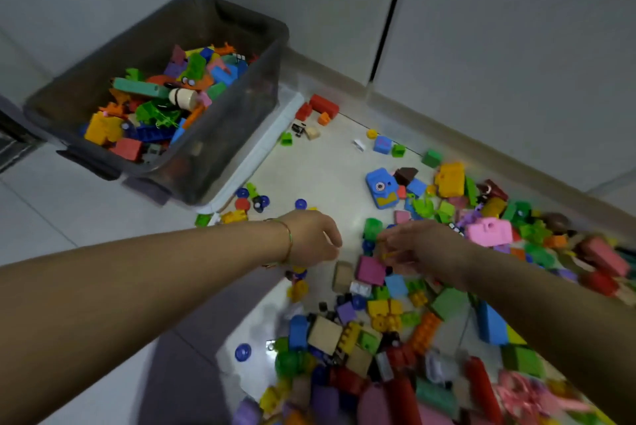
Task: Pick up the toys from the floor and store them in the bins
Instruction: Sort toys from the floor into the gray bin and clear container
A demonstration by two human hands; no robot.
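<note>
Gather step: left hand (311, 238) and right hand (418, 247) over loose bricks (385, 312), grip lost in blur. Next: scoop, drop into grey bin (223, 149).

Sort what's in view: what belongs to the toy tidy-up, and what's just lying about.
Part of the job:
grey bin
loose bricks scattered in a pile
blue toy camera
pink toy camera
left hand and right hand, both over the pile

Just there:
bracelet on the left wrist
white cupboard doors behind
</note>
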